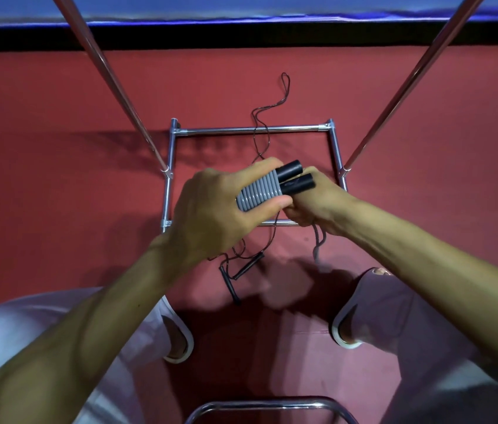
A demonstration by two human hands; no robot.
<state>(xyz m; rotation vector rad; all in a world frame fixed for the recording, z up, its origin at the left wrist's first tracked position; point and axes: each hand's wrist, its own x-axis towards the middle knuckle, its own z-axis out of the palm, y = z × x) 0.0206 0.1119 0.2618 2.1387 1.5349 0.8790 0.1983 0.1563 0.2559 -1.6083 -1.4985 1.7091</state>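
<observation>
Your jump rope handles [259, 192] have ribbed grey rubbery grips and smooth, matt black plastic ends. The tube frame [241, 129] is polished, glossy metal. The red floor [58, 102] looks matt.

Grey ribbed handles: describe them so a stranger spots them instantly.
Above the red floor, over the chrome frame, the left hand and right hand hold the grey ribbed handles. Unlike the thin black handles on the floor, these are thick and black-capped.
</observation>
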